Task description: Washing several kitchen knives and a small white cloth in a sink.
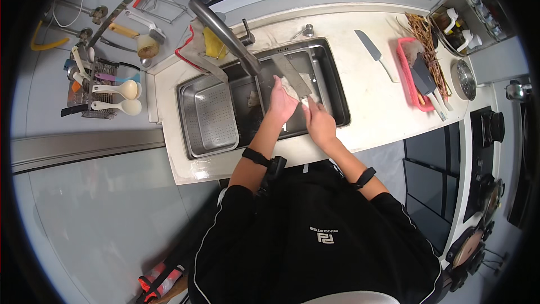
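In my right hand [321, 126] is the handle of a broad-bladed kitchen knife [293, 77]. Its flat metal blade points away from me over the stainless steel sink [337, 93]. My left hand [283, 102] is beside the blade near the handle, palm turned towards it and fingers apart, with nothing seen in it. Below the blade lies a pale, crumpled mass [311, 79], partly hidden by knife and hand; I cannot tell what it is. A small pale-brown piece [253, 99] lies in the basin to the left.
A perforated steel tray [215, 114] fills the sink's left side. The faucet [223, 33] reaches over the basin, with a grey cloth [198, 46] beside it. Another knife [377, 55] lies on the right counter, near a pink basket [407, 71] holding a dark blade. Utensils hang left.
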`<act>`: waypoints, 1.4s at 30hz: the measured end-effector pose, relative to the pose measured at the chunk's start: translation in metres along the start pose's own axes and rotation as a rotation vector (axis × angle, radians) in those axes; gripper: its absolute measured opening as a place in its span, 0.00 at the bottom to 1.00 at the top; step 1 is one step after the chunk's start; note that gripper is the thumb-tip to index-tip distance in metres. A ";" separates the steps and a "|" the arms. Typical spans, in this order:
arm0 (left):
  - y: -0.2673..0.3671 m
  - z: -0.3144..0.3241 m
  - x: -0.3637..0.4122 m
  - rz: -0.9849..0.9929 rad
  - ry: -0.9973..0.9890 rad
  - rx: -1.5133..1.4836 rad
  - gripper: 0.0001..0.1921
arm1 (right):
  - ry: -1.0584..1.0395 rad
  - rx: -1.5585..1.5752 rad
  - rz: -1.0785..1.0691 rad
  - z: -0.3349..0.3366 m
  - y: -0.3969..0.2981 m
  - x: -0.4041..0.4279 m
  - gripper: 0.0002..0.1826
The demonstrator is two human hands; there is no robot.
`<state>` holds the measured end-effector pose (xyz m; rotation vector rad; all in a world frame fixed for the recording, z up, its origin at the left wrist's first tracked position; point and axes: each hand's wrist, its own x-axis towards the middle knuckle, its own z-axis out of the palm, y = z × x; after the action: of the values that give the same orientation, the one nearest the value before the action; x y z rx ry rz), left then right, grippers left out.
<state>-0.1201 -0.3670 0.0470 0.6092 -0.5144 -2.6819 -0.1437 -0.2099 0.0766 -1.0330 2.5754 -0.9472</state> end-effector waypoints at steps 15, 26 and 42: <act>0.024 -0.018 -0.012 0.039 0.149 -0.379 0.38 | -0.128 -0.371 -0.251 -0.030 -0.012 -0.061 0.28; 0.018 0.016 -0.031 -0.071 -0.019 -0.263 0.38 | -0.021 -0.413 -0.262 -0.020 -0.027 0.012 0.28; 0.030 -0.005 -0.040 -0.006 -0.116 -0.438 0.38 | -0.039 -0.252 -0.145 -0.096 0.033 -0.066 0.26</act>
<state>-0.0764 -0.3781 0.0691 0.3300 0.0539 -2.7188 -0.1527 -0.1001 0.1269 -1.3036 2.6660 -0.6355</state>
